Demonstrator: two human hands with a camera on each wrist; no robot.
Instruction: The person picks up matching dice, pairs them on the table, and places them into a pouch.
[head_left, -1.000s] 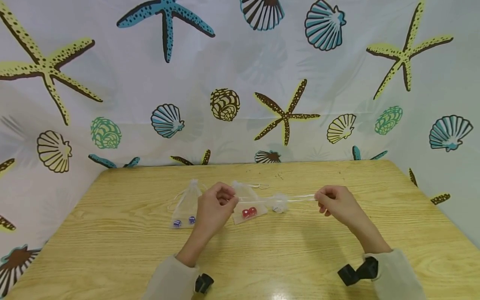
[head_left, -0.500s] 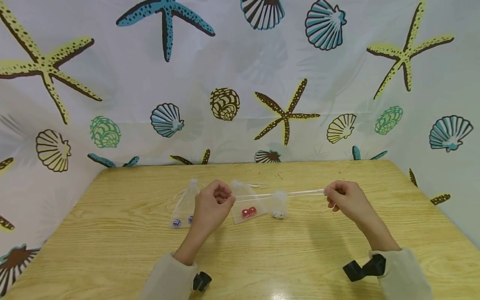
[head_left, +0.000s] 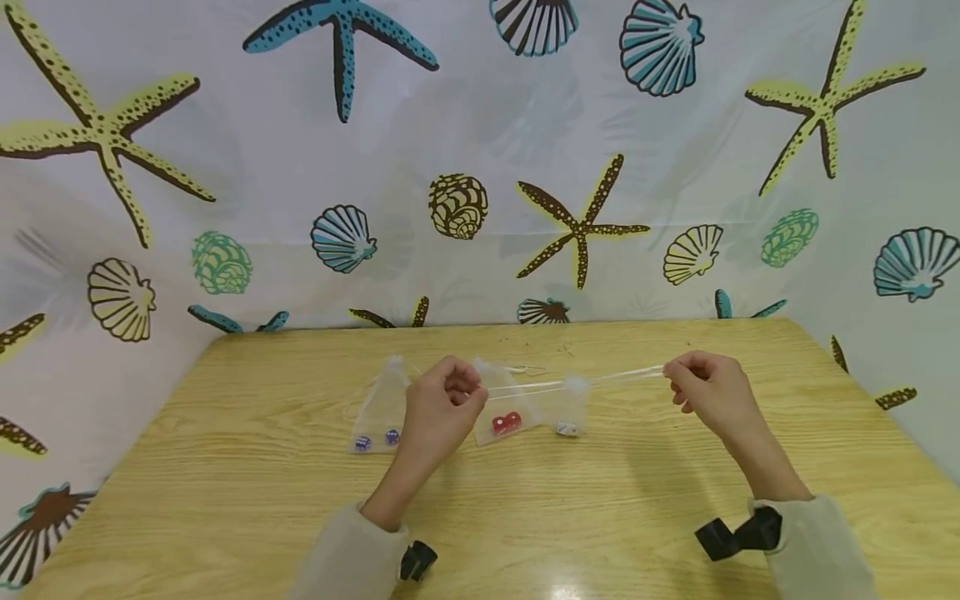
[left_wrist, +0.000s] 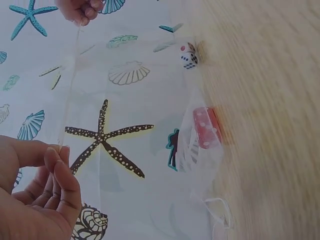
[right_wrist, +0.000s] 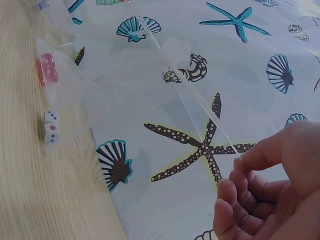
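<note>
My left hand (head_left: 442, 408) pinches one end of a white drawstring (head_left: 630, 375) between thumb and index finger. The other end is pinched by my right hand (head_left: 716, 396), off to the right. Stretched between both hands, the string runs through the gathered neck of a sheer white drawstring pouch (head_left: 576, 400). Two white dice (head_left: 567, 428) sit in the bottom of that pouch. Beside it, partly behind my left hand, lies a sheer pouch (head_left: 487, 379) with two red dice (head_left: 507, 423). In the right wrist view the string slants toward my right fingertips (right_wrist: 240, 162).
Left of my left hand lies another sheer pouch (head_left: 377, 408) with blue dice (head_left: 363, 443). Everything is on a wooden table (head_left: 225, 500). A white cloth (head_left: 405, 275) printed with starfish and shells hangs behind and at the sides.
My right hand has moved right and up, drawing the string out longer. The neck of the white-dice pouch has risen, and the pouch now hangs straighter. My left hand keeps its pinch, nearly in place.
</note>
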